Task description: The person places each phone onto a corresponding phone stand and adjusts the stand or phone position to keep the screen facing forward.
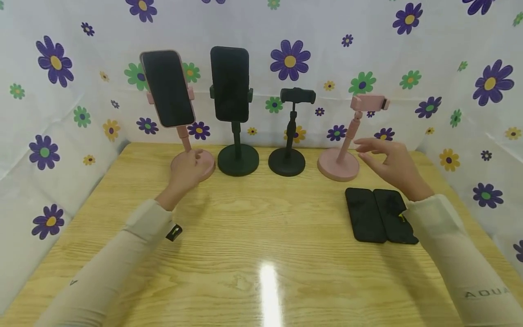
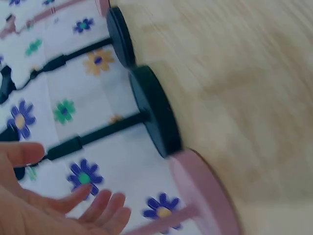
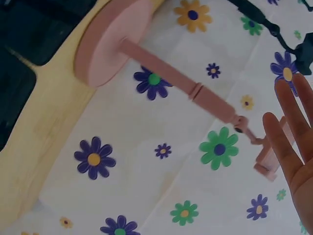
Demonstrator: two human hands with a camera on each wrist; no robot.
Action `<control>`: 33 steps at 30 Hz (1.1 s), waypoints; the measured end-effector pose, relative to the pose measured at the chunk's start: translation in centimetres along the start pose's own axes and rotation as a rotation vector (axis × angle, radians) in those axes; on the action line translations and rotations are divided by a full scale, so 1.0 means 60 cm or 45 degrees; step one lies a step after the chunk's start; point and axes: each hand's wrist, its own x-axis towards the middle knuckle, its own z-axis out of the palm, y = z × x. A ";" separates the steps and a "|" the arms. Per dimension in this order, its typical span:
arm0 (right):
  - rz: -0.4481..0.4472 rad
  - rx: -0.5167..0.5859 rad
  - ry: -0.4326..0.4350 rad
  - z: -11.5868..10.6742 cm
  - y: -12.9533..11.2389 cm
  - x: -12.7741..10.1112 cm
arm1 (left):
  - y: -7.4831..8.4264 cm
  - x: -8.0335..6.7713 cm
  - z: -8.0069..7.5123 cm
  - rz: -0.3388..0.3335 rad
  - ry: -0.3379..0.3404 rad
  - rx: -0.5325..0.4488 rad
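Two mounted phones (image 1: 230,84) showed only from the head, on the left pink stand (image 1: 208,165) and green stand (image 1: 238,166). The left wrist view caught the left hand (image 2: 49,213), fingers relaxed, near that pink stand; the right wrist view, the right hand (image 3: 302,178), fingers straight, near the right pink stand (image 3: 212,104).

"What's on the left pink stand (image 1: 184,138)?"

"A phone (image 1: 168,88) (dark-screened, pink-rimmed), its top leaning left."

"And the right pink stand (image 1: 349,136)?"

"Round-based, upright on the counter (image 1: 253,213), clamp (image 1: 367,103) crosswise on top."

A booth — flowered cloth (image 1: 253,27), wooden table (image 1: 261,218)
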 end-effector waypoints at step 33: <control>0.230 -0.048 -0.634 0.021 0.072 -0.042 | 0.224 0.208 0.231 0.224 -0.176 -0.411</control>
